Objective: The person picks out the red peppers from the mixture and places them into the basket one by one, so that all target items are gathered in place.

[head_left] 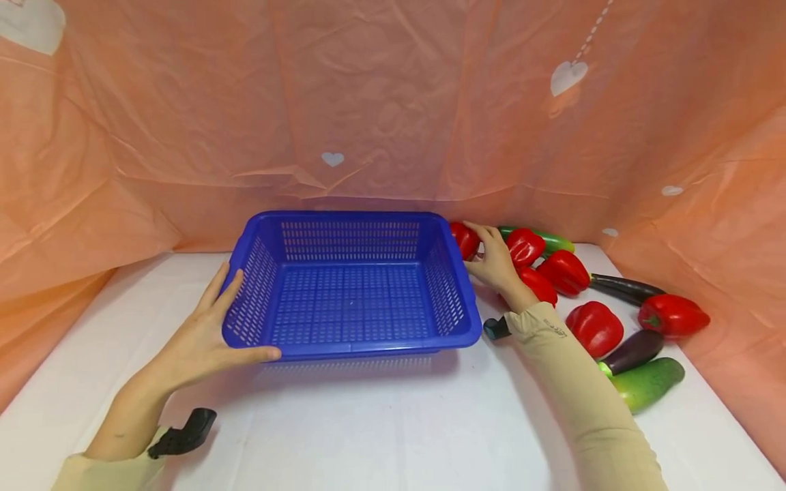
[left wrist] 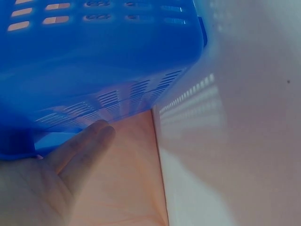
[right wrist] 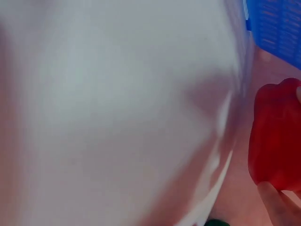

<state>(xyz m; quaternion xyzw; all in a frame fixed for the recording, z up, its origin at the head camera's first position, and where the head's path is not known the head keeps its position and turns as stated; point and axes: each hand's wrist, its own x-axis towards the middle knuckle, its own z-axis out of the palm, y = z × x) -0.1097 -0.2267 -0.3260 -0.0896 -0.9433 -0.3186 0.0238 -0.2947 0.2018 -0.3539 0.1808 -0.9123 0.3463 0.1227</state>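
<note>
A blue plastic basket with slotted walls stands in the middle of the white table, and I see no contents in it. My left hand holds its front left corner, thumb along the front rim and fingers against the left side. In the left wrist view, those fingers lie by the basket's slotted outer wall. Just right of the basket, my right hand grips a red bell pepper. The right wrist view shows this pepper between fingers and thumb, apart from the basket wall.
Right of my right hand lie several more red peppers, a long green cucumber at the back, dark eggplants and a thick green cucumber. An orange sheet with white hearts hangs behind the table and along its sides.
</note>
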